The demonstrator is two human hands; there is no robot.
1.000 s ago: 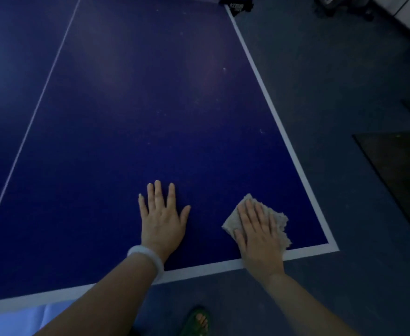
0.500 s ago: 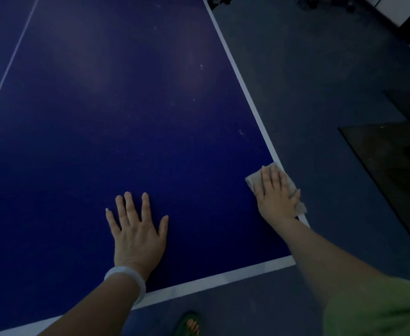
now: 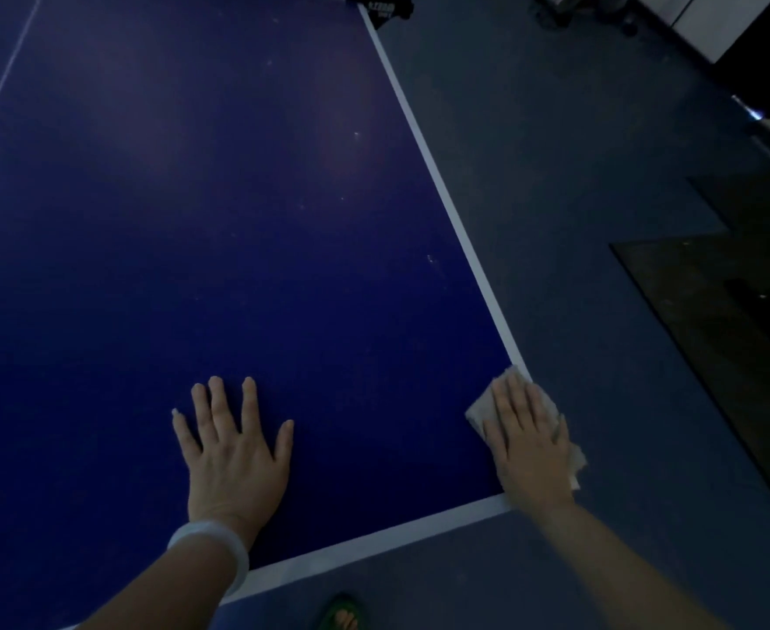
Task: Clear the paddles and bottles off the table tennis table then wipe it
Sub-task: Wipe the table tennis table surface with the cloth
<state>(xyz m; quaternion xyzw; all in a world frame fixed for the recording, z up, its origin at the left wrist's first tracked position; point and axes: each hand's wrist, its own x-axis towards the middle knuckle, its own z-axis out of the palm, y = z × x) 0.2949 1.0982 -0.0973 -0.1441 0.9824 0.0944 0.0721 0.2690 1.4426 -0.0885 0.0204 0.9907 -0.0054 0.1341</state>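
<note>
— Since half a second before, the right hand (image 3: 531, 441) had slid back toward the near corner, dragging the cloth (image 3: 480, 409) with it — the left hand (image 3: 233, 452) had hardly shifted.

— Which step was that, by your reading?

— Wiping. No paddles or bottles showed on the blue surface (image 3: 237, 220), so I judged the clearing done. As for the grip: the right palm lay flat and spread, pressing the cloth down rather than clutching it. The left lay open too, fingers splayed, holding nothing, only bracing.

— And where was the cloth sitting?

— Under the right palm, right at the surface's side edge; part of it poked past the white side line (image 3: 442, 184) over the floor (image 3: 578, 175), and the end line (image 3: 374, 541) ran just behind the wrist.

— So the next move?

— I'd judge a sweep away from that corner, forward along the side line or inward toward the braced left hand. Pale specks (image 3: 433, 261) showed ahead of the cloth, so that stretch probably wanted a pass.

— Any risk?

— The cloth could slip off the edge if pushed further outward. Ahead and inward of the grip the surface lay open, nothing in the way.
</note>
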